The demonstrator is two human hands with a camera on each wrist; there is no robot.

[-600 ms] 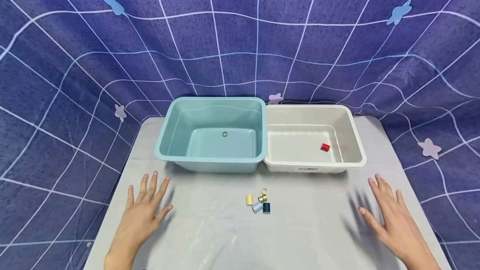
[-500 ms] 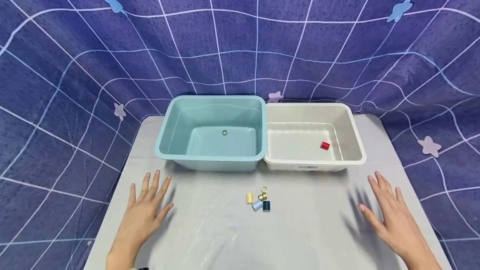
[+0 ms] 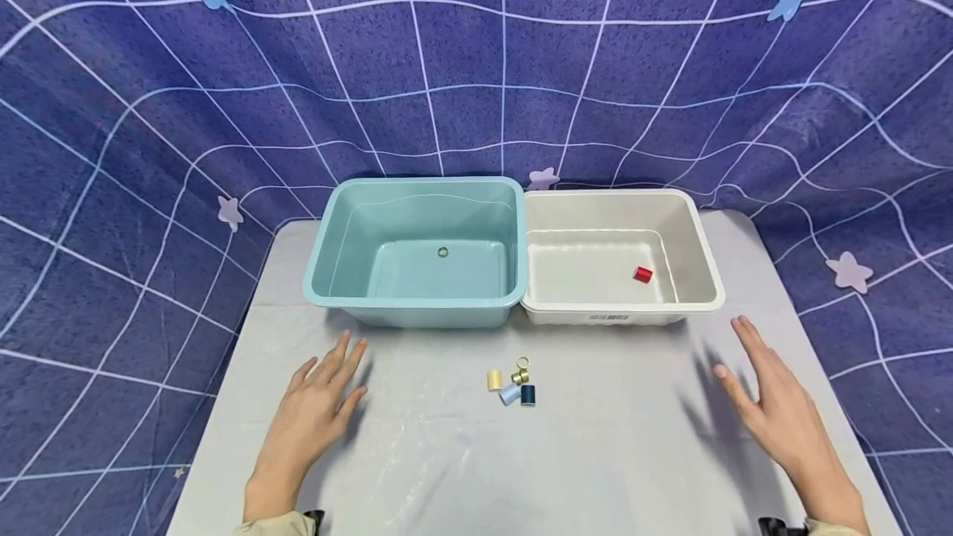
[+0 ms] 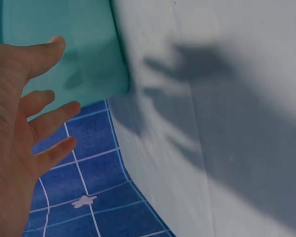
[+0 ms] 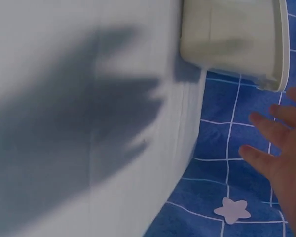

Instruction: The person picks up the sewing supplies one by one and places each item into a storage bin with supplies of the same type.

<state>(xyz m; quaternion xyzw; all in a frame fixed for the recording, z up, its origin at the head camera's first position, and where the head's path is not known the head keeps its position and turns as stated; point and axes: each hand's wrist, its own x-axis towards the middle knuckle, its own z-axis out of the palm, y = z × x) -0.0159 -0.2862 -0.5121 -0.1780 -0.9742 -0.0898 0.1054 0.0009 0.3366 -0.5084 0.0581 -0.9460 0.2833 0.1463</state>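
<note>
My left hand (image 3: 311, 412) hovers over the left part of the table with its fingers spread and nothing in it. On the right side my right hand (image 3: 778, 404) is held the same way, also holding nothing. Between them lies a small group: a yellow thread spool (image 3: 495, 380), a light blue spool (image 3: 510, 394), a dark blue spool (image 3: 528, 395), and some gold rings (image 3: 523, 363) just behind. A teal bin (image 3: 413, 314) contains one small ring (image 3: 442, 252). Beside it, a white bin (image 3: 558, 311) contains a red spool (image 3: 643, 274).
Both bins stand side by side at the back of the table (image 3: 417, 470), which has a pale cover. Behind and at both sides hangs a purple-blue curtain (image 3: 462, 122) with a grid and stars.
My left hand has moved right, closer to the small group. The right hand has turned slightly, its fingers closer together. The head view has tipped down a little; spools and bins stay put.
</note>
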